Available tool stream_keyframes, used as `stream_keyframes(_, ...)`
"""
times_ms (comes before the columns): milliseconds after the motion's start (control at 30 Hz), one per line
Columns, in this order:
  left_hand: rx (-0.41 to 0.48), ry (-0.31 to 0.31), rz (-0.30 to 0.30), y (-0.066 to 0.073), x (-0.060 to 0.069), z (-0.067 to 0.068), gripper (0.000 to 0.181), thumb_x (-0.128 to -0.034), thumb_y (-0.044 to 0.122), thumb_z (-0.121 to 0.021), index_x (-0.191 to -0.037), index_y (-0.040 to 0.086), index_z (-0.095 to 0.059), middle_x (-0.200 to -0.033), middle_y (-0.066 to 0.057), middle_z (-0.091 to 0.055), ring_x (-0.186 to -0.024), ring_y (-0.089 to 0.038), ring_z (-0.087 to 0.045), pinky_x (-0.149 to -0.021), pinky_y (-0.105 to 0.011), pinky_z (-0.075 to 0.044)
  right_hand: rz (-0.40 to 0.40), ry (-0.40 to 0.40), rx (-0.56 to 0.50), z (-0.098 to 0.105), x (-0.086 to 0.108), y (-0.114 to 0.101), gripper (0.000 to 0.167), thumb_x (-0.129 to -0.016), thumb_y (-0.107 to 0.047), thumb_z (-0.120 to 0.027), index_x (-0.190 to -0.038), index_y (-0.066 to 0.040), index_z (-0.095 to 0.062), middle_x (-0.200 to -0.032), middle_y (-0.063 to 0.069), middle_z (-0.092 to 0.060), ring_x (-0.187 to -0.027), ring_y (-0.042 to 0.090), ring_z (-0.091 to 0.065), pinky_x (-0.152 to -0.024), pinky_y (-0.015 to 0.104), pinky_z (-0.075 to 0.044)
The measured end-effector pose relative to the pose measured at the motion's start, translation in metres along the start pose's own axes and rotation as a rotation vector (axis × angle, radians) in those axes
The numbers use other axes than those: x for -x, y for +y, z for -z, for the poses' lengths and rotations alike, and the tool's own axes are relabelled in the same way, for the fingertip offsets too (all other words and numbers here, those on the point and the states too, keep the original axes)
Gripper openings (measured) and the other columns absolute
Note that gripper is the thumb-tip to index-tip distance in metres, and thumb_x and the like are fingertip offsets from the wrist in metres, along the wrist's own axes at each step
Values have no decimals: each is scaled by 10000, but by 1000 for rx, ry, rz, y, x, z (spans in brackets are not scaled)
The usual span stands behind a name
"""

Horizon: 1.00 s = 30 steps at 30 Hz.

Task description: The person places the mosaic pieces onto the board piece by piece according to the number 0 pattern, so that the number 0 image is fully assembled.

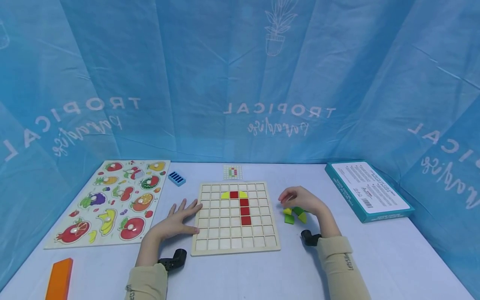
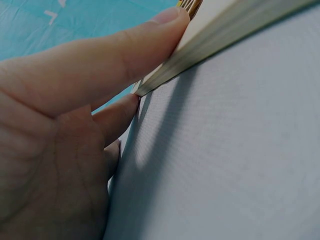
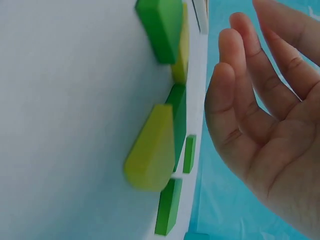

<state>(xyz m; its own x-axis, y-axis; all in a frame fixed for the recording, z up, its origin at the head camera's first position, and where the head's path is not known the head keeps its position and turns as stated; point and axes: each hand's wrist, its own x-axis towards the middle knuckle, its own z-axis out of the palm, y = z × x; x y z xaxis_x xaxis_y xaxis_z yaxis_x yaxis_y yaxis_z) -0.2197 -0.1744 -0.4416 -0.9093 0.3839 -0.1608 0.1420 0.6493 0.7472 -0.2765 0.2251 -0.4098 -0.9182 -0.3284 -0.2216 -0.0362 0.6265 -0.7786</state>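
A pale wooden grid board lies on the table, with several red squares and two yellow rounded pieces in its cells. My left hand rests at the board's left edge, fingers extended. In the left wrist view its thumb touches the board's rim. Over a small group of loose pieces hovers my right hand, its fingers loosely bent. Nothing shows between those fingers in the right wrist view. Below them lie green blocks and a yellow rounded block.
Behind the board lies a small pattern card. A fruit puzzle board and a blue slotted piece are on the left, an orange block nearer. At right sits a teal box. A blue curtain hangs behind.
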Motion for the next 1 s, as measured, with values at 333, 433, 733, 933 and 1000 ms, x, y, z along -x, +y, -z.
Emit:
stream_keyframes(333,0,0,-13,-1,0,0,859,-731,343,-728,-1428,47,-323,-1521,-192,-136,-1385,-405,114,-1090,-551,141,-70,2,63,2,2,7,250,-704,62,-686,-929,-44,-655,-907,49,-620,-818,196,-540,-722,306,-473)
stream_keyframes(433,0,-1,-13,-1,0,0,859,-731,344,-727,-1428,47,-321,-1523,-190,-134,-1385,-404,115,-1089,-552,141,-69,0,83,1,2,7,251,-698,84,-685,-914,-39,-654,-892,47,-616,-812,195,-533,-714,305,-471)
stream_keyframes(733,9,-1,-14,-1,0,0,857,-733,335,-731,-1428,44,-321,-1521,-194,-134,-1384,-405,116,-1088,-552,145,-59,4,100,0,3,6,266,-684,108,-689,-906,-35,-654,-842,53,-577,-771,189,-503,-659,281,-452)
stream_keyframes(933,10,-1,-13,-1,0,0,857,-730,337,-733,-1426,47,-326,-1520,-194,-140,-1384,-407,111,-1087,-554,145,-74,26,88,0,5,3,272,-685,103,-694,-907,-49,-654,-798,46,-529,-740,185,-472,-624,265,-415)
stream_keyframes(1000,8,1,-14,-1,0,0,855,-730,337,-733,-1426,48,-329,-1520,-193,-142,-1385,-407,110,-1087,-554,144,-76,43,96,1,6,2,269,-691,89,-695,-913,-57,-653,-776,45,-508,-720,187,-465,-606,265,-403)
